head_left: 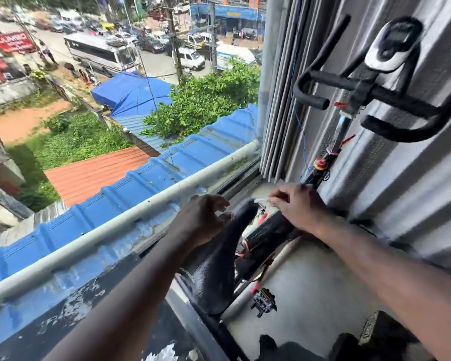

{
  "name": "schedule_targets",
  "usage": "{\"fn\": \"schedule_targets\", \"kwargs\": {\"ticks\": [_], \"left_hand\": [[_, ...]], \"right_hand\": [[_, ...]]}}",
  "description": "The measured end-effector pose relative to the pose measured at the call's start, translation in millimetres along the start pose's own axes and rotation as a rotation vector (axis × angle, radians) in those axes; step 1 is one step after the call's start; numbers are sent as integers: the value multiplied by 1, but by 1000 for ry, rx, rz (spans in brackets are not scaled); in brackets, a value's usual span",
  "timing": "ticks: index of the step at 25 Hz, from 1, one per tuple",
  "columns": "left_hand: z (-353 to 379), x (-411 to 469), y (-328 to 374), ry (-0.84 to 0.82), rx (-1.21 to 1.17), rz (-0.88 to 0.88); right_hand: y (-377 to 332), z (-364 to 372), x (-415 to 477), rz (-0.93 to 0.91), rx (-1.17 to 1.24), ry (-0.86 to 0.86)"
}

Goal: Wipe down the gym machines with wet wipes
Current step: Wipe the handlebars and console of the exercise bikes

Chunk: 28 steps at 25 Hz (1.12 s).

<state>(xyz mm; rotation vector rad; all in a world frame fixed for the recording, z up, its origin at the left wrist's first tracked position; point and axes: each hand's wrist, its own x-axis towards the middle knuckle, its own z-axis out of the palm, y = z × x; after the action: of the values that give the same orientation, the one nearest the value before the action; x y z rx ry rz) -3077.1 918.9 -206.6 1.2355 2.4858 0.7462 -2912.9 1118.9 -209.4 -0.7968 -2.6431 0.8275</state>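
Both hands reach out over the exercise bike. The right hand [294, 204] pinches a small, crumpled white wet wipe [261, 200] between thumb and fingertips, right at the narrow nose of the saddle [214, 269]. The left hand [201, 220] sits just beside the nose on the window side, its fingers loosely curled with nothing visible in them. The saddle is black, smooth and slightly glossy, long and tapering from a broad rear to a rounded tip.

Ahead of it a metal post carries a round red knob [320, 163]. Above that are curved handlebars [328, 83] wrapped in matte black foam and an oval black-and-white console [391, 45]. A black cage pedal [263, 301] hangs below the saddle over a smooth grey floor [310, 282].

To the left, a window looks out on a white round pipe [141, 206] running along a blue corrugated roof [141, 178] with patchy, peeling paint.
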Motion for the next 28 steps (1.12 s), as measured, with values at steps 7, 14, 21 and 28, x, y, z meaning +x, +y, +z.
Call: {"fn": "schedule_targets", "kwargs": {"ticks": [7,14,21,28], "left_hand": [[15,93,96,-80,-72,199],[100,218,169,-103,-199,255],[149,323,230,-33,-146,216],[157,381,265,-40,-39,304]], "right_hand": [[67,-117,-9,524,882,320],[173,-198,71,169,121,791],[277,-183,157,-333,-327,390],[297,-198,156,-427,-405,289]]}}
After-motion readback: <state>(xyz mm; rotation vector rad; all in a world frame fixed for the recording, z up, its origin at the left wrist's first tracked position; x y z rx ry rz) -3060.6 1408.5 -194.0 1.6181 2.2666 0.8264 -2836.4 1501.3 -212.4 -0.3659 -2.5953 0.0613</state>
